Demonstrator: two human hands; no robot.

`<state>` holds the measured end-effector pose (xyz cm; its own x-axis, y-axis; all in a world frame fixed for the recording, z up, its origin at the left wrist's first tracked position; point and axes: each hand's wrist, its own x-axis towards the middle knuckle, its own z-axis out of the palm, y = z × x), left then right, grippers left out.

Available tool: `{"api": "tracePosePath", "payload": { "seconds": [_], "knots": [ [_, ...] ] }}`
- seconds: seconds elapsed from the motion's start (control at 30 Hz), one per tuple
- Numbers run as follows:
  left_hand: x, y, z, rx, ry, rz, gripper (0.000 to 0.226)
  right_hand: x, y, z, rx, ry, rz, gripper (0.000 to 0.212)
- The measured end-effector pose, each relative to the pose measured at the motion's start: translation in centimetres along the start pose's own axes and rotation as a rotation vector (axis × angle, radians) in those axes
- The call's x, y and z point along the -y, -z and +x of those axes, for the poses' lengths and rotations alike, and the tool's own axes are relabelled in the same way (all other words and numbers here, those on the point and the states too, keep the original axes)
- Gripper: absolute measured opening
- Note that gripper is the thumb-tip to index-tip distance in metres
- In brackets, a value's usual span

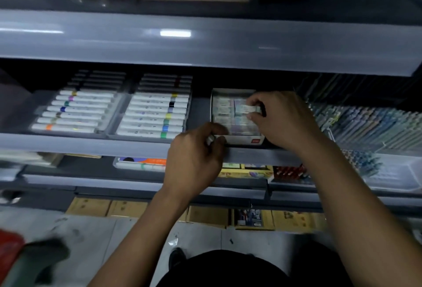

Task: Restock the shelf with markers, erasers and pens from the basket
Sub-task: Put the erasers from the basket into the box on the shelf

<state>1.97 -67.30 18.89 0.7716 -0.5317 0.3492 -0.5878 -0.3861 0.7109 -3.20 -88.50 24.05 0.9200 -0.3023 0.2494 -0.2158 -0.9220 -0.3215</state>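
While pinched, eraser (247, 109) under right hand (280, 120).

Stationery shop; grey shelves (91, 143) of trayed markers (150, 115); boxed stock (89, 207) beneath

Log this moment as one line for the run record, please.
step: restocking erasers | right hand: pinches eraser over eraser box | left hand: holds small white item at box front | marker trays: filled

Cardboard boxes (127, 208) line the floor (201, 241) — yellowish, side by side.
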Motion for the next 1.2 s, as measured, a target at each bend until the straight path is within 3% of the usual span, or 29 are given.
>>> {"api": "tracePosePath", "payload": {
  "seconds": [0.2, 0.6, 0.73, 0.87, 0.93, 1.1, 1.2],
  "knots": [
    [-0.1, 0.2, -0.2, 0.000, 0.002, 0.008, 0.015, 0.5, -0.6, 0.4, 0.008, -0.018, -0.064, 0.014],
    [0.1, 0.5, -0.5, 0.022, 0.037, -0.069, 0.017, 1.7, -1.5, -0.3, -0.114, -0.082, -0.021, 0.013],
    [-1.0, 0.6, -0.7, -0.128, 0.160, -0.348, 0.031, 2.2, -1.5, -1.2, -0.169, -0.060, 0.022, 0.012],
    [-2.4, 1.4, -0.2, -0.219, 0.521, -0.756, 0.062, 3.8, -1.6, -2.9, -0.238, -0.023, 0.175, 0.006],
    [-2.6, 1.8, 0.0, -0.210, 0.656, -0.908, 0.065, 5.2, -1.8, -4.0, -0.223, 0.038, 0.289, 0.004],
    [-3.5, 2.5, 0.1, -0.156, 0.685, -1.258, 0.055, 8.4, -2.3, -6.5, -0.112, 0.187, 0.483, 0.017],
    [-4.0, 2.8, 0.1, -0.149, 0.695, -1.379, 0.051, 9.2, -2.7, -7.2, -0.045, 0.175, 0.501, 0.026]
  ]
}}
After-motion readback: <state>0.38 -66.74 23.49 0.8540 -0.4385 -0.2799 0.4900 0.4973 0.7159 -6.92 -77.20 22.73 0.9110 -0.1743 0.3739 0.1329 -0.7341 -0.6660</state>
